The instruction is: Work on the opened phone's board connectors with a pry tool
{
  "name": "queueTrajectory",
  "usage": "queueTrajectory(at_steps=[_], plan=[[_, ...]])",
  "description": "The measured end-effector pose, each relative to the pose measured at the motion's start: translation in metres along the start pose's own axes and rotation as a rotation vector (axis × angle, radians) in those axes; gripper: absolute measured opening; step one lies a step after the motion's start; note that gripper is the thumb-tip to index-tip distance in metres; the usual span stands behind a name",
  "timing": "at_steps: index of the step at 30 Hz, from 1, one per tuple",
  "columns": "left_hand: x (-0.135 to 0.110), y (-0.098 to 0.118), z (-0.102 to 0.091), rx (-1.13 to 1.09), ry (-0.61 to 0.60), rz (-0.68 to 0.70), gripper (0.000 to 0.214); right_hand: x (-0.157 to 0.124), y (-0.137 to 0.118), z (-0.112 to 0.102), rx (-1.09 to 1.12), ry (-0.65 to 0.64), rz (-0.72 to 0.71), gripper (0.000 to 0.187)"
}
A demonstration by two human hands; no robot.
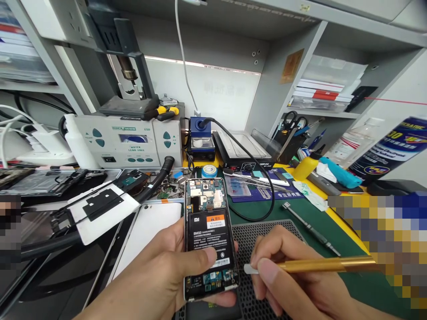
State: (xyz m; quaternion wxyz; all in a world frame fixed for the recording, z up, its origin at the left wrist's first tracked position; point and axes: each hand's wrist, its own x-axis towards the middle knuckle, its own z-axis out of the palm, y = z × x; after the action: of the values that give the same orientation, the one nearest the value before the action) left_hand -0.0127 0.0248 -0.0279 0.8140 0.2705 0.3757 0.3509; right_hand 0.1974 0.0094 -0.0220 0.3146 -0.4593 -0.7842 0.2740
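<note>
My left hand (168, 264) grips an opened smartphone (205, 193) with its back cover off. The thumb lies on the black battery (208, 238), and fingers wrap behind the phone's edges. Circuit boards show above and below the battery. In my right hand (283, 284) is a gold-handled pry tool (320, 265) with a flat, pale tip, pinched between thumb and fingers. That tip points left, just right of the phone's lower edge, with a small visible gap. Below the phone, a dark flat object (216, 310) is partly hidden.
A black perforated mat (267, 233) lies under the hands on a green work mat (353, 278). A hot-air station (133, 142) stands behind left. Phone parts crowd the left, with a white phone cover (150, 226). Tweezers (253, 178) and a screwdriver (310, 229) lie right.
</note>
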Motion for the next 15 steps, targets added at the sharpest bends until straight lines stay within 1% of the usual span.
queueTrajectory(at_steps=[4,7,12,15], plan=[[0.002,-0.007,-0.005,-0.004,-0.026,0.029,0.038,0.002,0.001,-0.003,-0.01,-0.025,-0.007,0.022],[0.004,-0.01,-0.007,0.039,-0.024,0.04,0.044,0.002,0.002,-0.006,-0.011,-0.071,-0.042,0.021],[0.002,-0.008,-0.005,0.088,-0.032,0.058,0.042,0.0,0.011,-0.005,0.015,-0.128,-0.046,0.022],[-0.001,-0.005,-0.001,0.101,0.009,0.042,0.042,-0.002,0.016,-0.002,0.098,-0.135,-0.03,0.024]])
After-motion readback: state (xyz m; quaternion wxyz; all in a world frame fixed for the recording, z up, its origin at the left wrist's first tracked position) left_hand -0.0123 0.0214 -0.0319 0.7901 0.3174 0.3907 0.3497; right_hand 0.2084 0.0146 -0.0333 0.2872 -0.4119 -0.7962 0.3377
